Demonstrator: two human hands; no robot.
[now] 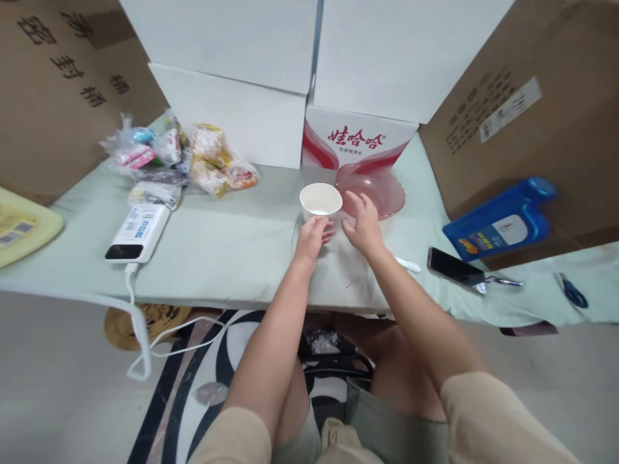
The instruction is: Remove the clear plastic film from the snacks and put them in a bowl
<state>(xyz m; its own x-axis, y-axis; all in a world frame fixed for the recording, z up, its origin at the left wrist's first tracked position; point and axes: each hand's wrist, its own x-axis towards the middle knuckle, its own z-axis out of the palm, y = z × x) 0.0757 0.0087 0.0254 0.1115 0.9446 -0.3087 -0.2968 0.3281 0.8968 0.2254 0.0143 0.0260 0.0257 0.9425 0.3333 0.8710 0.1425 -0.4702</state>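
A white bowl [320,195] stands at the middle of the table, its inside facing up toward me. My left hand [314,238] is at the bowl's near side, its fingertips gripping the front wall just below the rim. That part of the wall is hidden behind the fingers. To the right of the bowl, my right hand [362,224] is open with fingers apart and nothing in it. Behind that hand sits a pink see-through dish [387,191] with a wavy rim, partly covered by the fingers.
Bagged snacks [207,158] and a white power bank [140,232] with a cable lie left. At right are a blue bottle [503,222], a phone [457,267], scissors [574,293] and a white plastic utensil [407,264]. Cardboard boxes [546,129] and white panels [232,116] wall the table.
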